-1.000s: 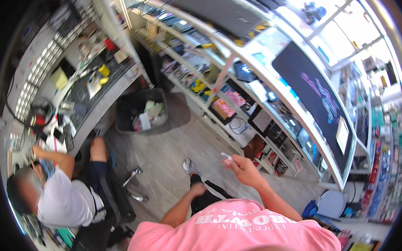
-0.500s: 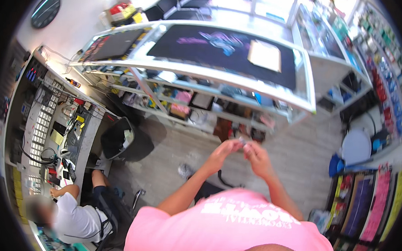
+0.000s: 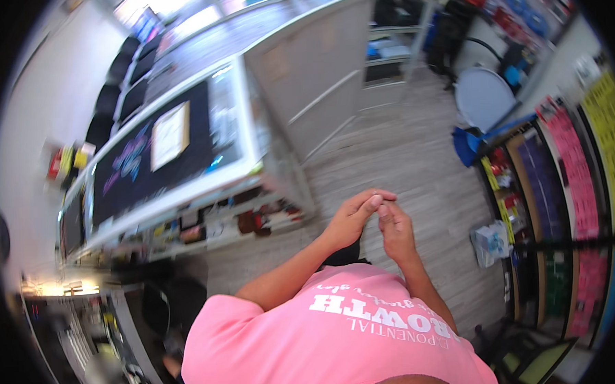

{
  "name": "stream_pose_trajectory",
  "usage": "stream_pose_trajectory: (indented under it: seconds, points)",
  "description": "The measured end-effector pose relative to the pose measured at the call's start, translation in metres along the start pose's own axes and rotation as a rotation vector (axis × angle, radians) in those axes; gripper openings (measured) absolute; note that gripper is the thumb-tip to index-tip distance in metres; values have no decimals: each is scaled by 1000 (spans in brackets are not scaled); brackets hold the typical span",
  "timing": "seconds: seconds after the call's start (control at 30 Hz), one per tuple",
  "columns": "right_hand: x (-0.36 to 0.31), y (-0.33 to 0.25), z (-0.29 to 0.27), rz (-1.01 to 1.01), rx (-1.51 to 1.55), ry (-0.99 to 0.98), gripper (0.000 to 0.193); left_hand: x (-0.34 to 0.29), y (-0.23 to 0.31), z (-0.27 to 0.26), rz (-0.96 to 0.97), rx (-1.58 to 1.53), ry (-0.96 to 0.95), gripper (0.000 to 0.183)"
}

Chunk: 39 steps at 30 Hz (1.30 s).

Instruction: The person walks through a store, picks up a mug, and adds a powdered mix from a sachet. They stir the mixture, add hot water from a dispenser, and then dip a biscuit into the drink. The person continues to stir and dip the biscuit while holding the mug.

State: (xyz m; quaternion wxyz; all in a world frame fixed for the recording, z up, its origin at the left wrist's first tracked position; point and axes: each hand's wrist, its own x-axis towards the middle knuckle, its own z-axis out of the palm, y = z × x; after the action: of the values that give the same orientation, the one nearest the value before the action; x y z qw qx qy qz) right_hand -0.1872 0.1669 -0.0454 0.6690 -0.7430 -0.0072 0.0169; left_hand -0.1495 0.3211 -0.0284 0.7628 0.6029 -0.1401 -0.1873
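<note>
My left hand (image 3: pixel 353 217) and my right hand (image 3: pixel 397 233) meet in front of my chest, above the floor. The fingers of the left are bent over toward the right, its thumb close to the right fingertips. Bent inward, the right hand's fingers are closed, with its thumb pointing up. Whatever is between the fingertips, if anything, is hidden by them. Both hands are held away from the counter and shelves.
Left of me stands a glass display counter (image 3: pixel 246 126) bearing a black mat (image 3: pixel 124 162) and a clipboard (image 3: pixel 170 136). A grey panel (image 3: pixel 316 75) closes off its far side. To the right are a storage rack (image 3: pixel 537 182), a round grey lid-like disc (image 3: pixel 485 96) and a chair (image 3: pixel 527 361).
My body has turned right, so the counter has swung to the left and the rack has come nearer. My hands stay together; the small object glimpsed between the fingers no longer shows.
</note>
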Motion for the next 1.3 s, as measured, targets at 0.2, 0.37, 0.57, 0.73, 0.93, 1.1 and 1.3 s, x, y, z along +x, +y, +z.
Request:
stream_pose_trajectory:
  seconds: [0.2,0.37,0.57,0.73,0.93,1.1,1.3]
  points:
    - [112,7,-117,8,-117,186,39,181,-14,43,22,50,-91,40]
    - [210,-41,-247,-54,-348,280,36,343,28,89,28,-71,-57,35]
    - [281,-56,-383,-142,70,795,43,513,33,146,-103,-455,-178,42]
    - [363,-36,-466,-264,263,764,48,626,21,190,-186,-544,-166,41]
    - [479,-21,-530,-207,231,636,50,736,18,207,-198,-636,-78,42]
    - [580,-13,-565,-162,165,533,51,825,11,190,-158,-682,-21,41]
    - [709,5,-583,-217,127,433,48,938,1,158,-162,-622,-49,38]
